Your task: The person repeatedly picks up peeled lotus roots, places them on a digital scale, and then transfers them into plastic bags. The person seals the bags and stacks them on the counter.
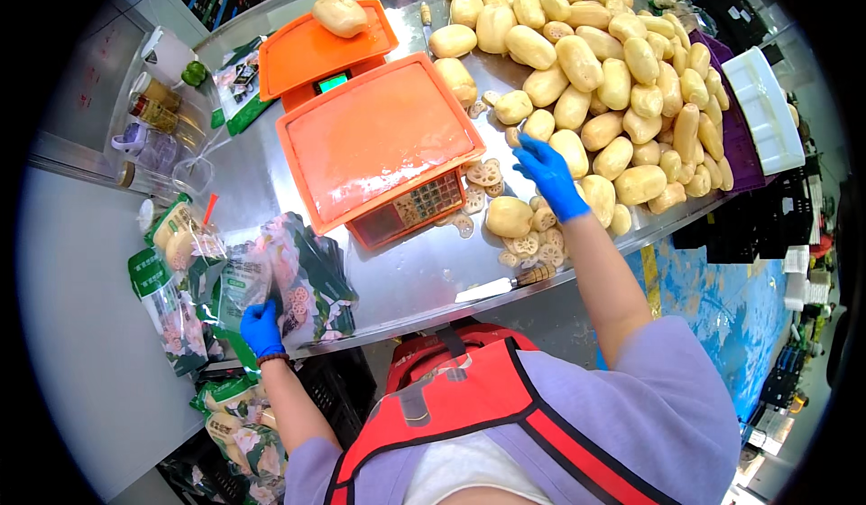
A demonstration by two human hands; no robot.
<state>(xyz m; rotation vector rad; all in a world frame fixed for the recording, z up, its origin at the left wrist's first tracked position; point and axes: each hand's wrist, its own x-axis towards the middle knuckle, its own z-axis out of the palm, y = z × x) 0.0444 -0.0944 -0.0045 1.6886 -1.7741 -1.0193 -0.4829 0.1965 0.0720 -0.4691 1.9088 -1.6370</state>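
Note:
My left hand [262, 329], in a blue glove, grips the lower edge of a printed plastic bag [245, 281] near the table's front left. My right hand [549, 174], also blue-gloved, is over the near edge of a heap of peeled lotus roots [612, 85], its fingers apart and nothing visible in them. Close below it lie a lotus root segment [509, 217] and cut lotus root slices [526, 244]. An orange weighing scale [379, 139] stands between my hands. Flat printed bags [311, 281] lie right of my left hand.
A knife with a wooden handle [534, 275] lies at the front edge. A second orange scale [325, 51] bears one lotus root [339, 13]. Another knife [425, 17] lies behind. Filled bags [177, 241] and jars [154, 112] stand left; a white foam box [764, 109] is right.

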